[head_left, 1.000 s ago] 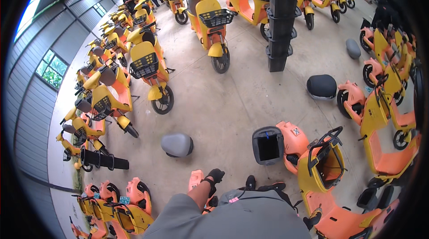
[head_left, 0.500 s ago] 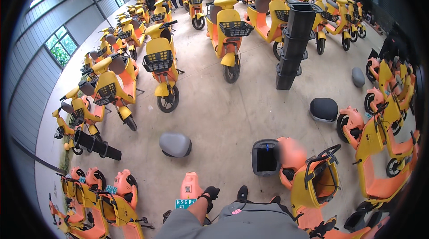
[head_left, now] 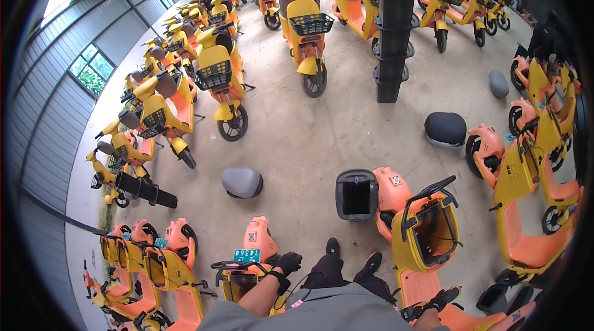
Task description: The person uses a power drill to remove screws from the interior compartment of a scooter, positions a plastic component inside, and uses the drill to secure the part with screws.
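Note:
My left hand (head_left: 288, 263), in a black glove, is curled closed beside a yellow and orange scooter (head_left: 246, 281) without its seat; I make out nothing in it. My right hand (head_left: 440, 300), also gloved, is over the orange footboard of another seatless scooter (head_left: 427, 241). Its fingers look loosely apart, and nothing shows in them. That scooter's open yellow body shows a dark hollow under a black rail. Against its orange rear end lies a dark open seat box (head_left: 357, 195). A grey scooter seat (head_left: 242, 182) rests on the floor ahead of my left hand.
A tall stack of black bins (head_left: 395, 40) stands ahead, and another bin stack (head_left: 145, 190) lies at left. A black seat (head_left: 445, 129) and a smaller grey one (head_left: 498, 84) are on the floor. Rows of yellow scooters (head_left: 304, 46) fill the back; two people bend at far left.
My view has shifted, showing more of the scooter beside my left hand and both my shoes. My right hand has risen into fuller view. My left hand remains curled.

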A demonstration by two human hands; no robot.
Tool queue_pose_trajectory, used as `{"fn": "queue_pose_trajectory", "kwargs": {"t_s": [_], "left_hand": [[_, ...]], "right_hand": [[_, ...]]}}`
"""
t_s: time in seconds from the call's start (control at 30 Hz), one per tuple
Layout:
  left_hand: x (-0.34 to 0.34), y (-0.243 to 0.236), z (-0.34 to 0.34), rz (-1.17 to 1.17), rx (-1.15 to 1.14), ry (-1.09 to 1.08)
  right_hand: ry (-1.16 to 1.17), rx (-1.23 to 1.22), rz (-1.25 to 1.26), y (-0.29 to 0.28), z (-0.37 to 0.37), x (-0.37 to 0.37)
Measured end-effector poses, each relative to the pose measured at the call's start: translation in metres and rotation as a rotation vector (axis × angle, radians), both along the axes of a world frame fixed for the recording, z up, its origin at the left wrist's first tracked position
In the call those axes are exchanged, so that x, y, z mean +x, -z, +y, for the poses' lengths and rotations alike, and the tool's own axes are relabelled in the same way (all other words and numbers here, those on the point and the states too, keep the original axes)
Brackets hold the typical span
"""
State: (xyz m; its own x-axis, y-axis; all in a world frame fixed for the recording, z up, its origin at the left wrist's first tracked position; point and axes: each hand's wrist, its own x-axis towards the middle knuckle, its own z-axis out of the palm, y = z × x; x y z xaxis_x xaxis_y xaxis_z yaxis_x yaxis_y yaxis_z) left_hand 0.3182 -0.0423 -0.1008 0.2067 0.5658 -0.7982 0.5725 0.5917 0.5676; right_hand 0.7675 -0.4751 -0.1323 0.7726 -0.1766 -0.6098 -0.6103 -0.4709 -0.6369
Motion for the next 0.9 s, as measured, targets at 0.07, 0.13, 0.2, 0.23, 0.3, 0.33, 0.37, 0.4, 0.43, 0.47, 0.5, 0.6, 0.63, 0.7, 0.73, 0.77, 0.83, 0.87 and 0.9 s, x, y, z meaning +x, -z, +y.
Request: {"fn": "queue_pose_trajectory", "kwargs": {"t_s": [0.07, 0.13, 0.2, 0.23, 0.3, 0.33, 0.37, 0.4, 0.43, 0.47, 0.5, 0.6, 0.63, 0.7, 0.73, 0.77, 0.83, 0.87, 0.9], "left_hand": [[-0.029, 0.014, -0.014, -0.02, 0.188, 0.216], [-0.048, 0.018, -0.025, -0.031, 0.24, 0.29], [-0.058, 0.019, -0.031, 0.057, 0.321, 0.584], [-0.055, 0.017, -0.029, 0.084, 0.345, 0.686], [-0.044, 0.014, -0.018, 0.198, 0.513, 1.021], [-0.037, 0.004, -0.018, 0.196, 0.632, 1.117], [-0.032, -0.005, -0.015, 0.205, 0.763, 1.203], [-0.01, -0.012, 0.0, 0.121, 0.962, 1.239], [-0.002, -0.021, 0.001, 0.109, 0.943, 1.149], [0.006, -0.025, 0.003, 0.099, 0.93, 1.059], [0.026, -0.031, 0.002, 0.149, 0.455, 0.621], [0.045, -0.03, -0.001, 0.222, -0.055, 0.142], [0.044, -0.012, -0.004, 0.205, -0.013, 0.212], [0.062, 0.012, -0.011, 0.184, 0.035, 0.362], [0.067, 0.019, -0.012, 0.186, 0.024, 0.399], [0.071, 0.028, -0.013, 0.174, 0.046, 0.444], [0.072, 0.047, -0.016, 0.127, 0.115, 0.496], [0.071, 0.052, -0.016, 0.126, 0.133, 0.503], [0.064, 0.053, -0.015, 0.143, 0.155, 0.502]], "right_hand": [[0.021, -0.017, 0.016, 0.006, -0.003, -0.001], [0.048, -0.036, 0.032, 0.015, -0.002, 0.0], [0.071, -0.054, 0.048, 0.027, 0.014, 0.012], [0.094, -0.07, 0.057, 0.033, 0.018, 0.016], [0.144, -0.111, 0.072, 0.053, 0.035, 0.041], [0.173, -0.141, 0.08, 0.059, 0.04, 0.054], [0.19, -0.168, 0.085, 0.065, 0.045, 0.061], [0.247, -0.193, 0.071, 0.062, 0.03, 0.06], [0.242, -0.213, 0.073, 0.06, 0.027, 0.058], [0.238, -0.236, 0.076, 0.055, 0.025, 0.055], [0.236, -0.223, 0.062, 0.053, 0.043, 0.055], [0.195, -0.24, 0.069, 0.02, 0.114, 0.045], [0.149, -0.271, 0.102, 0.019, 0.114, 0.048], [0.1, -0.252, 0.006, 0.039, 0.071, 0.063], [0.079, -0.22, 0.059, 0.044, 0.068, 0.063], [0.136, -0.145, 0.003, 0.047, 0.071, 0.062], [0.209, -0.108, -0.033, 0.05, 0.084, 0.061], [0.287, -0.056, -0.06, 0.051, 0.098, 0.055], [0.19, -0.018, -0.211, 0.042, 0.132, 0.041]]}}
